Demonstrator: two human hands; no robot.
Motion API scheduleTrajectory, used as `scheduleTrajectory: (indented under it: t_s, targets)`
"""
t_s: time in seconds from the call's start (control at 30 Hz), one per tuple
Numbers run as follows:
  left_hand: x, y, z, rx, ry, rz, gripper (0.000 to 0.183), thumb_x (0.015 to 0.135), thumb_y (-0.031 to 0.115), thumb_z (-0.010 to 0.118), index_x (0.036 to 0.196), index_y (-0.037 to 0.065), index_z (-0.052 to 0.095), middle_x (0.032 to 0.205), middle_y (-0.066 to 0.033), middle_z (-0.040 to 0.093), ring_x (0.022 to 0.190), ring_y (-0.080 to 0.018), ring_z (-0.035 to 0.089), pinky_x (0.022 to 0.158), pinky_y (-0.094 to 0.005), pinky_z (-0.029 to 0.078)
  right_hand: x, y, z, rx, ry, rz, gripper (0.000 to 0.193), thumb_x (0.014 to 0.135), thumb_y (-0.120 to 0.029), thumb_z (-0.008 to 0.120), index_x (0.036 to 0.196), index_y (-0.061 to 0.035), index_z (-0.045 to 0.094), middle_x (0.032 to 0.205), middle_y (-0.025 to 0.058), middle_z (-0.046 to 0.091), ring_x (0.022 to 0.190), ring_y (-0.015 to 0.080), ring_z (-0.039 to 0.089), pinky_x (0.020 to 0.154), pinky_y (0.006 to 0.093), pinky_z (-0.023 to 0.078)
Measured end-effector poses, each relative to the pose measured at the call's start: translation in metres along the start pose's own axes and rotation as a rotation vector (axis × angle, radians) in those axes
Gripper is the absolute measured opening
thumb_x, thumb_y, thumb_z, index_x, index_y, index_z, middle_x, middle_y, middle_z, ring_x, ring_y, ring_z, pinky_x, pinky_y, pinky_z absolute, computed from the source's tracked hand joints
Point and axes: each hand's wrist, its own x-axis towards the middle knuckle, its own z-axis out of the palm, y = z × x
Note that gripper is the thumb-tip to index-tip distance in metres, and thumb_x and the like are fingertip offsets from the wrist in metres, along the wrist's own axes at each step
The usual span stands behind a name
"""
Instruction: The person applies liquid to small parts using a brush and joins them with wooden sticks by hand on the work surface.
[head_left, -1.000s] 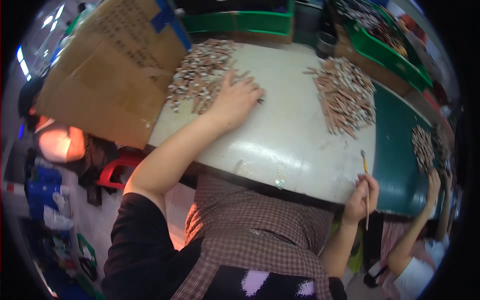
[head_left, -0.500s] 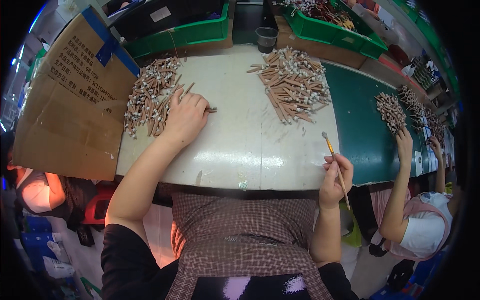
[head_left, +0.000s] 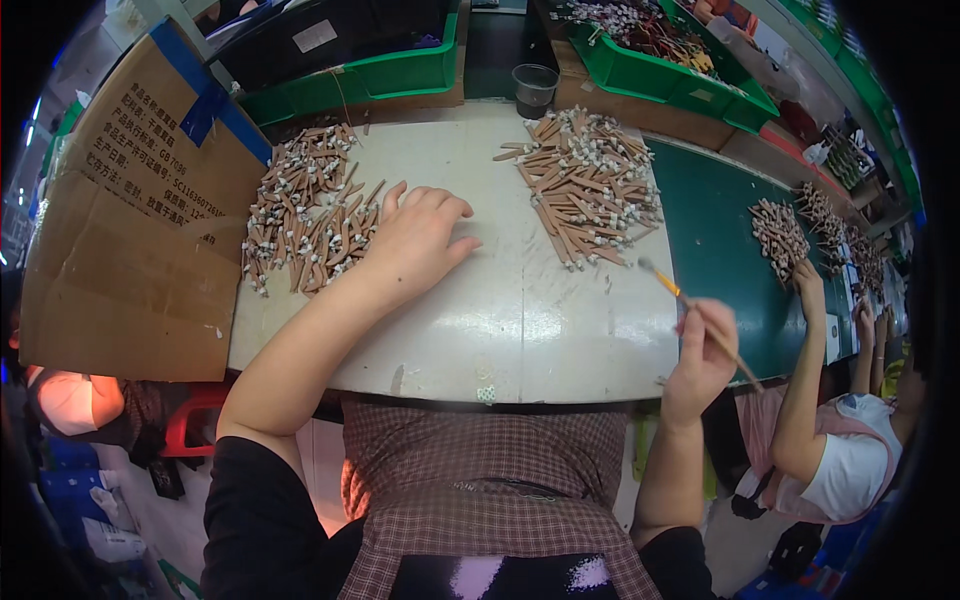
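My left hand hovers or rests at the right edge of the left pile of small brown sticks with whitish tips. Its fingers are spread and nothing shows in them; the palm side is hidden. In my right hand is a slender paintbrush with a dark tip and a gold ferrule, its handle slanting down to the right. The bristles point up-left, just below the second pile of the same kind of sticks.
A tall cardboard box closes off the left side. Behind the white tabletop stand a clear cup, a left green bin and a right green bin. At right, a co-worker's hand touches another pile.
My left hand has moved right and a little nearer, off the left pile, and its fingers have spread. My right hand has shifted right, with the brush leaning more.
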Motion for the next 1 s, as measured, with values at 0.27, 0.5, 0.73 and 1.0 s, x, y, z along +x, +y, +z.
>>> scheduleTrajectory:
  t_s: [0.27,0.5,0.73,1.0]
  targets:
    - [-0.038,-0.014,-0.017,0.106,-0.033,-0.075,0.037,0.077,0.03,0.073,0.104,0.007,0.062,0.11,-0.0109,0.057,0.117,-0.0303,0.047,0.109,-0.0516,0.021,0.163,0.016,0.104,0.229,-0.209,0.001,0.012,0.092,-0.003,0.058,0.103,0.002,0.059,0.097,0.008,0.064,0.09,0.0128,0.063,0.08,0.0239,0.051]
    - [-0.032,-0.039,-0.004,-0.134,0.044,-0.085,0.021,0.076,0.021,0.074,0.087,0.007,0.064,0.096,-0.0086,0.057,0.105,-0.0278,0.049,0.107,-0.0458,0.025,0.229,0.054,0.188,-0.349,-0.261,-0.242,0.017,0.085,-0.013,0.066,0.099,-0.0043,0.062,0.082,0.0085,0.068,0.077,0.0192,0.067,0.07,0.0306,0.051]
    - [-0.034,-0.049,0.006,-0.191,0.112,-0.031,0.016,0.077,0.018,0.072,0.086,0.008,0.064,0.089,-0.0068,0.059,0.099,-0.026,0.053,0.107,-0.0464,0.025,0.24,0.065,0.224,-0.736,-0.382,-0.154,0.022,0.083,-0.024,0.065,0.095,-0.0065,0.062,0.084,0.0077,0.069,0.082,0.0262,0.066,0.073,0.0371,0.049]
    - [-0.039,-0.046,0.005,-0.132,0.13,-0.02,0.009,0.078,0.015,0.07,0.083,0.01,0.064,0.087,-0.0032,0.06,0.094,-0.0216,0.057,0.105,-0.0449,0.028,0.233,0.074,0.232,-0.861,-0.438,-0.092,0.027,0.082,-0.019,0.062,0.107,-0.009,0.061,0.094,0.0078,0.069,0.092,0.0264,0.065,0.079,0.0375,0.05]
